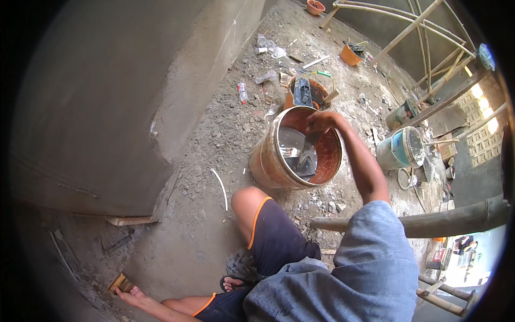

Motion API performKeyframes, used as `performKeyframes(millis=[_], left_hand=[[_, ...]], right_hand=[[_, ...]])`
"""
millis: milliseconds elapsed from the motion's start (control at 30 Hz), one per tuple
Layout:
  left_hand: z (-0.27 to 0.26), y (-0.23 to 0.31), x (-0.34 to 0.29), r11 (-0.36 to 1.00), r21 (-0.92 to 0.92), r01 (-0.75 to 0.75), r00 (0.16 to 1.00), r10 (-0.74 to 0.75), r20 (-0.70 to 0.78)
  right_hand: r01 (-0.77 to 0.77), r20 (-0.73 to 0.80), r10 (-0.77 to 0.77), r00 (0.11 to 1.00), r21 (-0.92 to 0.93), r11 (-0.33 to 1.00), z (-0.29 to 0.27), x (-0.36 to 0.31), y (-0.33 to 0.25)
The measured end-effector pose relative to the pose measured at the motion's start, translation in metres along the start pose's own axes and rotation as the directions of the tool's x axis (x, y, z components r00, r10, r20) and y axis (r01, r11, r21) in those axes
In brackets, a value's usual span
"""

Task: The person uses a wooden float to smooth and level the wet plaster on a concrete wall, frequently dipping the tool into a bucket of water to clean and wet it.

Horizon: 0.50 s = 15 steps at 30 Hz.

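Observation:
A large rust-stained bucket (261, 161) stands in front of me, tilted toward me in the view, with greyish water (291, 140) inside. My right hand (323, 122) reaches over its far rim, fingers bent down into it; what they grip is in shadow and I cannot make it out. A dark flat piece (304, 169) lies partly in the water below that hand. At the lower left, low by the wall, my left hand (131, 297) has its fingers closed around a small wooden block (121, 282).
Behind the bucket sits an orange tub (289, 99) with a dark tool in it. A bamboo pole (429, 224) crosses at my right. Further right stands a pale bucket (394, 150). A plastered wall (96, 107) rises on the left; rubble (214, 134) covers the ground.

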<state>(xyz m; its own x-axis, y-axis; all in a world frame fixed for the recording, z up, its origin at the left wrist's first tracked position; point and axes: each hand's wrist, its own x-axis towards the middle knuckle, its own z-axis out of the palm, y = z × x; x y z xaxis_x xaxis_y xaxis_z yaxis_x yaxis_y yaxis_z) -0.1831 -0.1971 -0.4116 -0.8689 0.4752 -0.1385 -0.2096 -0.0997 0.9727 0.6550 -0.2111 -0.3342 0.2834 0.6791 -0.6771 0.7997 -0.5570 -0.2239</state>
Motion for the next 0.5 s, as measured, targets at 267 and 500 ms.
performKeyframes(millis=[267, 500], left_hand=[[-0.027, -0.032, 0.023, 0.987, 0.122, 0.104, 0.995, -0.102, -0.022], [-0.034, -0.042, 0.047, 0.967, 0.097, 0.237, 0.97, -0.229, -0.084]], right_hand=[[-0.197, -0.223, 0.178, 0.958, -0.065, 0.978, 0.187, 0.199, 0.016], [0.153, -0.234, -0.067, 0.97, 0.373, 0.915, 0.152, 0.194, 0.052]])
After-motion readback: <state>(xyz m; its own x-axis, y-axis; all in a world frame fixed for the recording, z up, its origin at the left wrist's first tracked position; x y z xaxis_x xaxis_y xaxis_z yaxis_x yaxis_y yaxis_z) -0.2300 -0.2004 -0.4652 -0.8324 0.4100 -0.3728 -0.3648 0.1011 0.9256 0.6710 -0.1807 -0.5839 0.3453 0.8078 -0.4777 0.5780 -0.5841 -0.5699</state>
